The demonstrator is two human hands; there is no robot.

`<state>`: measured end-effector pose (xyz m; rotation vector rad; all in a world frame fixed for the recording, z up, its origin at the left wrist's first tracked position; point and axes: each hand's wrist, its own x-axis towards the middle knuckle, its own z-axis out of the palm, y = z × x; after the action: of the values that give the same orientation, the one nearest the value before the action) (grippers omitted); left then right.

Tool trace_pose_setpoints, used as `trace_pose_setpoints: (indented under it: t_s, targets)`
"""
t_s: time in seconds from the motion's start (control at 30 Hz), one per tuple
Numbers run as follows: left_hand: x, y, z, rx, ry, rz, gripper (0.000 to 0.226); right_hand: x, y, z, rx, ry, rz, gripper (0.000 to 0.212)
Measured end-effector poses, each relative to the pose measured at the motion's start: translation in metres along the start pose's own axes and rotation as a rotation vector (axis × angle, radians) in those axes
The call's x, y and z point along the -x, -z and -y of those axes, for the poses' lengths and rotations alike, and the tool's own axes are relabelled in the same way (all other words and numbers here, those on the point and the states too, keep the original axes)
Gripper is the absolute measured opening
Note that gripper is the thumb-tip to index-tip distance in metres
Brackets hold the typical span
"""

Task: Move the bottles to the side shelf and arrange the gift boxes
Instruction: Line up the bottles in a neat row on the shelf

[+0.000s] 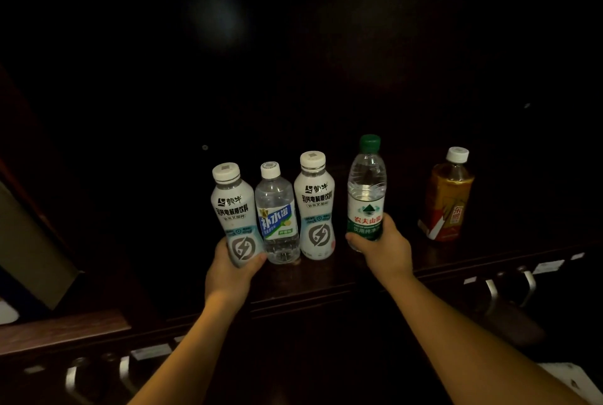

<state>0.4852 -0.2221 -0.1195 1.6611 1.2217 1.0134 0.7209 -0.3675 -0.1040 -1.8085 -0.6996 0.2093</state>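
Note:
Several drink bottles stand on a dark wooden shelf (326, 277). My left hand (228, 271) grips the base of a white electrolyte bottle (233, 209), tilted slightly left. Beside it stand a clear bottle with a blue label (277, 218) and a second white electrolyte bottle (315, 205). My right hand (383, 244) is closed around the lower part of a green-capped water bottle (366, 189). An amber tea bottle (447, 199) stands apart at the right. No gift boxes show in the dim view.
The space behind the bottles is black and unreadable. Metal drawer handles (509, 287) sit below the shelf edge at right, others (98, 375) at lower left. A tan panel (29, 248) leans at the left.

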Motion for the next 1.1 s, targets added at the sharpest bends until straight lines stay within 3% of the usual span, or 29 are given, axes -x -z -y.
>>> trace_pose_setpoints:
  t_s: [0.47, 0.63, 0.73, 0.87, 1.0, 1.1]
  targets:
    - [0.002, -0.001, -0.003, -0.017, -0.006, -0.010, 0.062, 0.010, 0.004, 0.006, -0.085, 0.031, 0.148, 0.083]
    - [0.002, -0.001, -0.003, -0.032, -0.006, -0.012, 0.066, -0.007, 0.074, -0.018, 0.088, 0.033, -0.297, 0.064]
    - [0.002, -0.002, -0.003, -0.029, -0.009, -0.023, 0.065, -0.025, 0.109, -0.031, 0.175, -0.040, -0.429, 0.076]
    - [0.001, -0.003, 0.000, -0.027, -0.003, -0.039, 0.064, -0.042, 0.112, -0.038, 0.089, -0.129, -0.245, 0.101]
    - [0.000, -0.003, 0.002, -0.038, -0.005, -0.045, 0.064, -0.046, 0.110, -0.045, 0.054, -0.115, -0.121, 0.061]
    - [0.000, -0.003, 0.002, -0.040, -0.002, -0.054, 0.065, -0.041, 0.104, -0.040, 0.060, -0.093, -0.101, 0.063]
